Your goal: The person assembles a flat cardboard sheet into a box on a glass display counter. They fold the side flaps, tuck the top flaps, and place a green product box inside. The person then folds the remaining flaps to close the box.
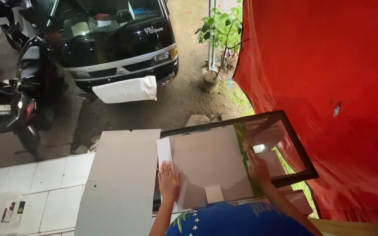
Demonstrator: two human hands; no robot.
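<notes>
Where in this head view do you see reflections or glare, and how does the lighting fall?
Head view: soft, even daylight, no hard shadows; the glass pane mirrors the red tarp and a bright patch near the right hand; the left hand lies flat on the pane; the van windscreen shows faint reflections; edges bend slightly from the wide lens.

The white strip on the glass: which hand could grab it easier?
Probably the left hand. It lies flat right at the white strip's lower end, while the right hand presses the glass far over by the black frame.
</notes>
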